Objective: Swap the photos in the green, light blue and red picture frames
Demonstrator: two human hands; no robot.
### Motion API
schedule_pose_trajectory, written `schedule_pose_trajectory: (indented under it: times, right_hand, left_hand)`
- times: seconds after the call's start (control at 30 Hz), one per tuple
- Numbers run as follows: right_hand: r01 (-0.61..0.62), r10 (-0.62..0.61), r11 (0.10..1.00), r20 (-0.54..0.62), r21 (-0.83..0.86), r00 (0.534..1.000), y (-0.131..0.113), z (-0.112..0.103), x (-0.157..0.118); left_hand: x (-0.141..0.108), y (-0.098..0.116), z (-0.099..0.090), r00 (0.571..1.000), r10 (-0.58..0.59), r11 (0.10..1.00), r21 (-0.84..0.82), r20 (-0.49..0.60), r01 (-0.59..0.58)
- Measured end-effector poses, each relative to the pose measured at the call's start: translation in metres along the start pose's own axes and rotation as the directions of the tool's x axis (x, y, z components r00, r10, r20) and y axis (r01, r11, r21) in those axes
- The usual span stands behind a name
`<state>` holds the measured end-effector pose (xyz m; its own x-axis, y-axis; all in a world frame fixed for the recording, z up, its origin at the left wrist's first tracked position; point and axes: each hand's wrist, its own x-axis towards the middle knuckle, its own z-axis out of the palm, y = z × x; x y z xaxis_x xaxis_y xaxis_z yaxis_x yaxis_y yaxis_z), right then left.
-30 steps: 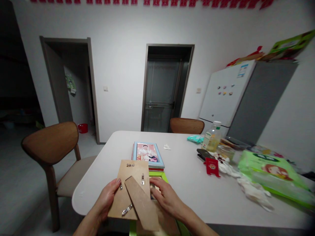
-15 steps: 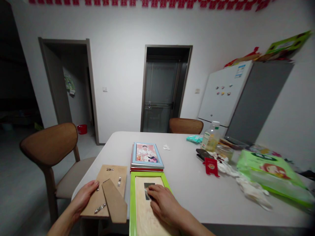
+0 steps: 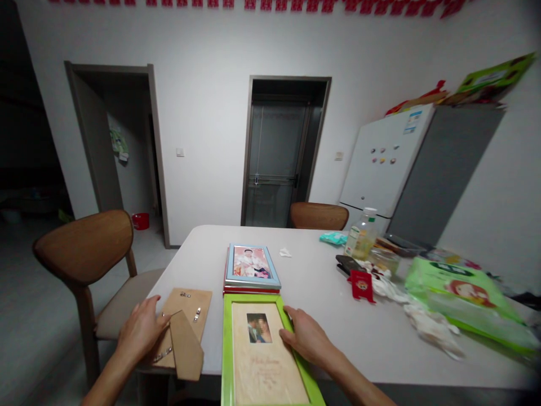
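Note:
A green picture frame (image 3: pixel 227 349) lies at the near edge of the table. Inside it is a pale wood-toned sheet (image 3: pixel 249 361) with a small photo (image 3: pixel 259 328) near the top and faint print below. My right hand (image 3: pixel 310 338) grips the frame's right edge, thumb on the front. To the left, a brown frame backing board (image 3: pixel 190 304) lies face up with metal clips and a fold-out stand (image 3: pixel 186 347). My left hand (image 3: pixel 141 327) holds this board by its left side. Beyond the green frame sits a blue-framed photo (image 3: pixel 253 265) on top of a red frame.
On the table's right are a bottle (image 3: pixel 361 234), a red card (image 3: pixel 362 286), a dark phone-like object (image 3: pixel 349 264), crumpled tissues (image 3: pixel 431 327) and a green wipes pack (image 3: pixel 469 299). A scrap of white paper (image 3: pixel 285 253) lies mid-table. Wooden chairs (image 3: pixel 87 242) stand around.
My right hand has moved off the small photo to the frame's right edge, uncovering the photo. The backing board has shifted slightly left and turned, with my left hand further over it.

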<state>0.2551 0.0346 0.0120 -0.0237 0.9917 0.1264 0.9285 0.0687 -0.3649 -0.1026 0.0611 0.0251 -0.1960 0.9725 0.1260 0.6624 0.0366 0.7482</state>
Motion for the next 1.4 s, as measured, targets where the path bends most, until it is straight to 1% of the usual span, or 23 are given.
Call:
schedule_pose_trajectory:
  times: [0.03,0.1,0.17,0.23,0.27,0.33,0.4,0.43,0.47,0.53,0.67,0.73,0.83,0.93,1.0,1.07,1.13,1.23,1.27,1.3,1.33,1.37,1.4]
  right_hand:
    - [0.001,-0.001,1.0,0.005,0.016,1.0,0.002,0.002,0.001]
    - [-0.006,0.006,0.999,-0.005,0.054,1.0,0.004,0.006,0.005]
    - [-0.05,0.053,0.99,-0.019,0.135,0.998,0.002,0.006,0.007]
    - [-0.133,0.138,0.936,0.007,0.325,0.99,-0.003,0.002,0.008]
    - [-0.182,0.181,0.87,0.046,0.457,0.982,-0.007,-0.001,0.006]
    - [-0.27,0.229,0.647,0.156,0.713,0.961,-0.016,-0.01,0.003]
    - [-0.289,0.223,0.397,0.214,0.871,0.951,-0.027,-0.02,-0.001]
    - [-0.277,0.22,0.3,0.217,0.913,0.951,-0.032,-0.024,-0.003]
    - [-0.259,0.219,0.231,0.209,0.938,0.953,-0.036,-0.028,-0.003]
    - [-0.225,0.213,0.15,0.191,0.963,0.958,-0.043,-0.033,-0.004]
    - [-0.195,0.163,0.027,0.188,0.98,0.968,-0.048,-0.033,-0.002]
    - [-0.186,0.142,-0.007,0.185,0.983,0.973,-0.048,-0.03,-0.002]
    - [-0.196,0.13,-0.02,0.197,0.98,0.972,-0.047,-0.025,-0.001]
    - [-0.215,0.132,-0.042,0.219,0.976,0.967,-0.045,-0.023,0.0]
    - [-0.224,0.137,-0.053,0.229,0.973,0.964,-0.045,-0.022,0.001]
    - [-0.227,0.139,-0.054,0.232,0.972,0.963,-0.045,-0.023,0.002]
    - [-0.228,0.131,-0.05,0.233,0.972,0.964,-0.047,-0.025,0.003]
    - [-0.231,0.119,-0.005,0.23,0.973,0.966,-0.047,-0.026,0.005]
    - [-0.228,0.126,0.031,0.222,0.973,0.967,-0.047,-0.026,0.006]
    - [-0.223,0.14,0.072,0.212,0.972,0.967,-0.045,-0.025,0.006]
    - [-0.22,0.159,0.115,0.2,0.969,0.967,-0.043,-0.024,0.007]
    - [-0.217,0.179,0.157,0.188,0.963,0.966,-0.04,-0.021,0.007]
    - [-0.217,0.199,0.196,0.178,0.956,0.964,-0.036,-0.018,0.008]
  left_hand:
    - [-0.007,0.009,0.004,0.999,0.043,0.999,0.014,-0.007,-0.043]
    - [-0.026,0.031,0.017,0.991,0.127,0.992,0.011,0.032,-0.127]
    - [-0.05,0.054,0.034,0.959,0.227,0.974,-0.045,0.169,-0.223]
    - [-0.074,0.077,0.051,0.894,0.307,0.951,-0.149,0.325,-0.272]
    - [-0.084,0.087,0.059,0.866,0.33,0.943,-0.181,0.376,-0.28]
    - [-0.1,0.105,0.073,0.809,0.367,0.93,-0.199,0.46,-0.309]
    - [-0.107,0.12,0.083,0.778,0.419,0.907,-0.18,0.468,-0.38]
    - [-0.109,0.126,0.088,0.771,0.45,0.891,-0.163,0.451,-0.424]
    - [-0.109,0.131,0.092,0.766,0.484,0.871,-0.146,0.424,-0.47]
    - [-0.109,0.139,0.099,0.747,0.551,0.826,-0.115,0.373,-0.552]
    - [-0.112,0.146,0.105,0.642,0.651,0.73,-0.103,0.406,-0.675]
    - [-0.115,0.148,0.103,0.632,0.643,0.727,-0.085,0.432,-0.682]
    - [-0.118,0.153,0.095,0.65,0.585,0.753,-0.026,0.484,-0.658]
    - [-0.119,0.154,0.09,0.619,0.568,0.74,-0.007,0.542,-0.672]
    - [-0.118,0.15,0.091,0.607,0.581,0.72,0.004,0.542,-0.694]
    - [-0.118,0.142,0.097,0.612,0.613,0.689,0.041,0.499,-0.723]
    - [-0.117,0.133,0.103,0.61,0.68,0.642,0.07,0.406,-0.763]
    - [-0.111,0.122,0.101,0.559,0.804,0.569,0.012,0.203,-0.822]
    - [-0.108,0.119,0.096,0.561,0.819,0.568,-0.032,0.121,-0.822]
    - [-0.104,0.118,0.088,0.59,0.806,0.591,-0.086,0.042,-0.802]
    - [-0.1,0.116,0.08,0.65,0.76,0.639,-0.151,-0.032,-0.754]
    - [-0.095,0.114,0.07,0.734,0.673,0.704,-0.227,-0.091,-0.673]
    - [-0.091,0.112,0.061,0.824,0.55,0.763,-0.32,-0.138,-0.562]
